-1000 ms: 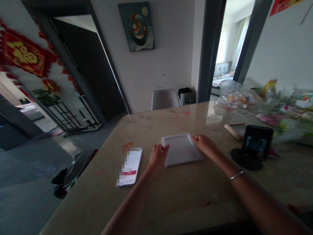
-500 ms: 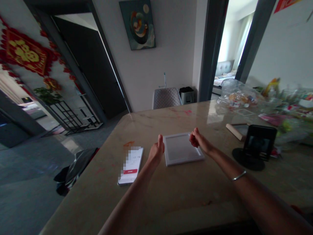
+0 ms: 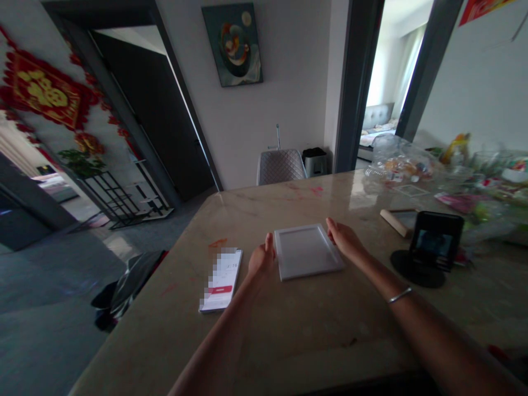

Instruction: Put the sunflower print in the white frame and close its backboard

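A flat white square frame [image 3: 305, 274] with a greyish inner panel lies on the table between my hands. At its left edge is my left hand [image 3: 261, 258], its thumb raised and its fingers curled in. My right hand [image 3: 343, 237] is closed close by the upper right edge, thumb up against the folded fingers. Whether either hand touches the frame I cannot tell. Left of my left forearm lies a phone [image 3: 220, 281] with a lit, partly blurred-out screen.
A dark device on a round-based stand [image 3: 436, 242] is at right, with a wooden-edged frame [image 3: 396, 223] behind it. Clear plastic bags and packages [image 3: 406, 159] crowd the far right of the stone-patterned table [image 3: 289, 341]. Beyond the far edge stands a quilted chair [image 3: 282, 165].
My right hand has shifted right and turned, from over the frame's upper right corner to beside its edge. My left hand has moved slightly down. The white frame lies in the same place.
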Motion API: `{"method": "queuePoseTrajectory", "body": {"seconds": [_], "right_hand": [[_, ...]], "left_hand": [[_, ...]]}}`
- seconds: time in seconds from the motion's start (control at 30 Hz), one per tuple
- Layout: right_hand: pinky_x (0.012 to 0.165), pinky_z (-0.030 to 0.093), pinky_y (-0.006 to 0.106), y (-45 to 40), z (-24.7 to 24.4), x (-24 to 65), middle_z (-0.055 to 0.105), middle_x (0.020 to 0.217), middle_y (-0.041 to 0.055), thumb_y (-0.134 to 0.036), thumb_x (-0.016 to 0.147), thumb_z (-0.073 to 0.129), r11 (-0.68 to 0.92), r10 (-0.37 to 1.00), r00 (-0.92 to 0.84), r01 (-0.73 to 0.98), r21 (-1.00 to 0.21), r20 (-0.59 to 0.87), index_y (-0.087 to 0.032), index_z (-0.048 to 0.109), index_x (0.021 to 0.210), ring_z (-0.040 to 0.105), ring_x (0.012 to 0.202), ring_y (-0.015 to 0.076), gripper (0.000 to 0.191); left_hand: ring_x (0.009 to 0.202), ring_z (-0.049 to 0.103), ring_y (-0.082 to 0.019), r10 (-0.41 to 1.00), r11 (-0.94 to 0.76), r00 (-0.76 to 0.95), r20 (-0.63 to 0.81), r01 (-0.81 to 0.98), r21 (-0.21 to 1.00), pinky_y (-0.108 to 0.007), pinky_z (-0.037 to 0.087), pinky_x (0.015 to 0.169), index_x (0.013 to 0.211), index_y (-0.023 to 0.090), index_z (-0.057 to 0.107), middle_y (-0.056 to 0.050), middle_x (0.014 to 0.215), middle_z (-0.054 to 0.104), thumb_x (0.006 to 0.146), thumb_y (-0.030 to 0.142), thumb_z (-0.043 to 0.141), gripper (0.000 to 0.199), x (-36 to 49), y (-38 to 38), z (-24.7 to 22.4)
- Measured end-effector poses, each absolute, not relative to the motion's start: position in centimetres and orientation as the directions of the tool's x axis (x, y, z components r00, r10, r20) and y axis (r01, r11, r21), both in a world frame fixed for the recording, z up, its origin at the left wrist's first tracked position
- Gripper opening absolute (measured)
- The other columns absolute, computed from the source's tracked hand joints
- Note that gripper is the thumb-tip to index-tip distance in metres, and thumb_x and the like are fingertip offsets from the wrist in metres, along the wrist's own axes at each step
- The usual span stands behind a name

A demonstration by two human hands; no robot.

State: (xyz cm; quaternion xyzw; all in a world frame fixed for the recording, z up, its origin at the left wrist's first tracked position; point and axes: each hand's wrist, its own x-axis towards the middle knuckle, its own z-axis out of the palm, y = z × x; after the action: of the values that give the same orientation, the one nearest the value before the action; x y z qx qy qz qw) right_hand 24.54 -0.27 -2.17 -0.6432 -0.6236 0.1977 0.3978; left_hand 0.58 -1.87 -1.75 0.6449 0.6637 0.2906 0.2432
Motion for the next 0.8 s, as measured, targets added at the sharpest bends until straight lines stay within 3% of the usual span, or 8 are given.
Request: {"method": "queuePoseTrajectory", "body": {"seconds": [0.1,0.17,0.33,0.43,0.53,0.63,0.73,0.8], "right_hand": [[0.055,0.036,0.024,0.1,-3.0,25.4,0.062,0.065,0.0054,-0.050,0.077,0.037,0.052,0.965,0.121,0.778,-0.626,0.231,-0.018,0.053,0.064,0.057,0.061,0.0159,0.038],[0.059,0.038,0.024,0.3,-3.7,25.5,0.065,0.076,0.0077,-0.046,0.076,0.041,0.044,0.980,0.085,0.792,-0.609,0.181,-0.017,0.057,0.074,0.059,0.070,0.0174,0.033],[0.066,0.042,0.026,0.7,-4.4,25.2,0.066,0.088,0.0104,-0.039,0.076,0.046,0.041,0.986,0.080,0.739,-0.673,0.149,-0.015,0.058,0.095,0.061,0.078,0.0191,0.033],[0.069,0.044,0.028,0.7,-4.0,25.1,0.066,0.089,0.0108,-0.037,0.074,0.048,0.044,0.985,0.105,0.624,-0.780,0.139,-0.014,0.057,0.098,0.061,0.080,0.0200,0.035],[0.078,0.043,0.029,0.4,-2.8,24.7,0.060,0.107,0.0115,-0.037,0.074,0.047,0.162,0.970,0.118,0.341,-0.926,0.214,-0.015,0.051,0.106,0.056,0.097,0.0190,0.039],[0.085,0.041,0.030,-0.5,-1.3,23.6,0.048,0.123,0.0112,-0.038,0.073,0.050,0.338,0.920,0.163,0.138,-0.931,0.358,-0.017,0.036,0.122,0.049,0.108,0.0181,0.055],[0.087,0.041,0.030,-1.7,-0.6,22.2,0.045,0.125,0.0113,-0.039,0.072,0.053,0.494,0.837,0.186,0.144,-0.857,0.514,-0.018,0.026,0.128,0.050,0.106,0.0181,0.065],[0.083,0.043,0.031,-2.4,-0.6,21.4,0.052,0.117,0.0119,-0.037,0.071,0.055,0.512,0.827,0.136,0.220,-0.830,0.546,-0.017,0.032,0.124,0.053,0.100,0.0193,0.062]], "left_hand": [[0.068,0.056,-0.014,0.988,-0.040,-0.064,0.141,0.773,0.633,-0.023,0.038,0.060,0.073,0.018,0.056,-0.005,0.073,0.061,0.083,0.044,0.027,0.040,0.9,-1.4,-2.2],[0.079,0.057,-0.015,0.985,-0.071,-0.039,0.168,0.794,0.603,-0.024,0.039,0.069,0.086,0.017,0.056,-0.007,0.086,0.062,0.080,0.038,0.038,0.029,1.2,-1.2,-2.5],[0.091,0.056,-0.019,0.994,-0.089,0.032,0.106,0.800,0.594,-0.026,0.040,0.078,0.103,0.012,0.055,-0.013,0.103,0.060,0.077,0.038,0.044,0.038,1.7,-1.5,-2.9],[0.092,0.057,-0.019,0.996,-0.071,0.020,0.088,0.777,0.625,-0.027,0.040,0.079,0.107,0.011,0.054,-0.014,0.104,0.059,0.077,0.039,0.044,0.041,1.6,-1.6,-2.8],[0.092,0.058,-0.019,0.998,-0.067,0.041,0.054,0.694,0.717,-0.027,0.042,0.077,0.113,0.011,0.049,-0.013,0.105,0.060,0.078,0.038,0.044,0.045,1.6,-1.6,-2.7],[0.091,0.058,-0.017,0.991,-0.102,0.135,0.026,0.598,0.795,-0.026,0.043,0.076,0.119,0.010,0.044,-0.013,0.105,0.060,0.079,0.036,0.044,0.047,2.2,-1.8,-2.9],[0.085,0.059,-0.017,0.954,-0.208,0.297,0.041,0.556,0.805,-0.028,0.043,0.075,0.126,0.010,0.036,-0.011,0.097,0.063,0.079,0.036,0.045,0.054,3.0,-2.1,-3.5],[0.081,0.059,-0.017,0.923,-0.249,0.381,0.056,0.480,0.841,-0.029,0.043,0.073,0.129,0.013,0.031,-0.010,0.095,0.064,0.078,0.037,0.046,0.058,3.5,-2.1,-4.1]]}}
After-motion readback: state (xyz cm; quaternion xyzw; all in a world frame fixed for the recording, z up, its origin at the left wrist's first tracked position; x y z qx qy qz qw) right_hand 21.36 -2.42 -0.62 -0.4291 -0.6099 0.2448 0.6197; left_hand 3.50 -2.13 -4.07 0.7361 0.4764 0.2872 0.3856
